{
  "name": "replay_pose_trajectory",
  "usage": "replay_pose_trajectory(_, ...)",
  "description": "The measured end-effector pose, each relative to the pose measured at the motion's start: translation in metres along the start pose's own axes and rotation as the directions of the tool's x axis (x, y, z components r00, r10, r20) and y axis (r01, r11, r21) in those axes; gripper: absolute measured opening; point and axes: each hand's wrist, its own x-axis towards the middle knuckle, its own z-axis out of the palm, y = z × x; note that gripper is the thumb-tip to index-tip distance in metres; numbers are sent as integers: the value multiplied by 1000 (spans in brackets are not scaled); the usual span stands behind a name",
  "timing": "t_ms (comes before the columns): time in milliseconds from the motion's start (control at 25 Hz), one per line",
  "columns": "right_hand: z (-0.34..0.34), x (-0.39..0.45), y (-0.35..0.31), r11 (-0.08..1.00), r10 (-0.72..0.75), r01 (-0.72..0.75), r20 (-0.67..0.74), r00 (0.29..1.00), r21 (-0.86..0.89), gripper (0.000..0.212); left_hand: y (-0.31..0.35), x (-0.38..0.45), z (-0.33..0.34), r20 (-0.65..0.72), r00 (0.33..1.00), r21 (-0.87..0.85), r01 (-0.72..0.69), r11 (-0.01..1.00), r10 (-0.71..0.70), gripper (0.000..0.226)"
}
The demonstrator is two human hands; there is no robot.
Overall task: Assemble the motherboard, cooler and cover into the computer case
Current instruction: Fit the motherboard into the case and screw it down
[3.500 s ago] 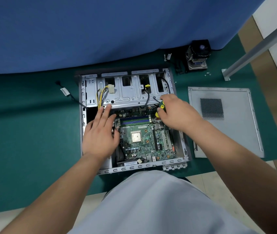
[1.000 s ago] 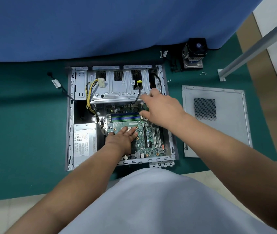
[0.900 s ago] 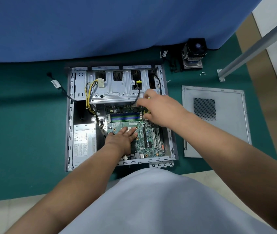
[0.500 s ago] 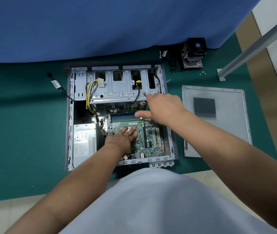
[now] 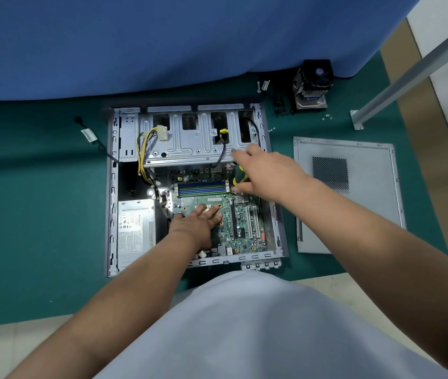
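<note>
Board (image 5: 240,228) seated in case (image 5: 112,187); thin, stiff, fragile.
Left grip (image 5: 196,224) lay flat, fingers straight, pressing board; right grip (image 5: 268,173) curled round screwdriver (image 5: 240,175). Handle by edges.

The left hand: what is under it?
The left hand lies flat on the motherboard inside the case. The board area beneath its palm is covered.

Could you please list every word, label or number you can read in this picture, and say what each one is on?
None can be read.
Power supply label: print too small.
Motherboard sticker and markings: blurred.
Cable tag left of the case: too small.
Cooler label: blurred.
</note>
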Motion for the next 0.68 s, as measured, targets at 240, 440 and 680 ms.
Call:
replay_pose_trajectory(240,6,0,-7,996,89,-86,-108,990,32,27,-1,0,0,-6,1000,-5,0,1000,0,94)
replay_pose_trajectory(440,13,7,-8,984,177,-176,-141,974,21,44,0,-1,0,-4,1000,1,1,1000,-1,94)
replay_pose_trajectory(680,14,5,-1,972,232,-226,-146,962,55,50,0,-1,-1,-1,1000,1,-3,1000,3,93)
